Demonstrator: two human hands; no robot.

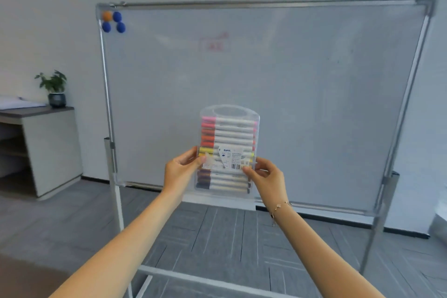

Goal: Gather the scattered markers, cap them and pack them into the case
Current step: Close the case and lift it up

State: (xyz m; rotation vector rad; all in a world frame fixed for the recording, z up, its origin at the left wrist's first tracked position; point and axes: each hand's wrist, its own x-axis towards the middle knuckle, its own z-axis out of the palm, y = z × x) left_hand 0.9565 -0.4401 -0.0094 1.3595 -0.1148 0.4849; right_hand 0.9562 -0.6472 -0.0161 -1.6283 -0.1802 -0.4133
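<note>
I hold a clear plastic marker case point(228, 128) upright in front of the whiteboard, its carry handle at the top. Several capped markers point(227, 136) lie stacked in it, pink and orange caps above, yellow in the middle, dark ones at the bottom. A white label with a barcode point(232, 158) is on the front. My left hand point(182, 170) grips the case's left edge. My right hand point(264, 175) pinches its right edge near the barcode. A thin bracelet point(280, 208) circles the right wrist. No loose markers are in view.
A rolling whiteboard point(302, 92) on a metal stand fills the view, with several round magnets point(113, 21) at its top left and faint red writing point(215, 43). Its tray point(314, 208) runs below the case. A cabinet point(48, 150) with a potted plant point(54, 87) stands at left.
</note>
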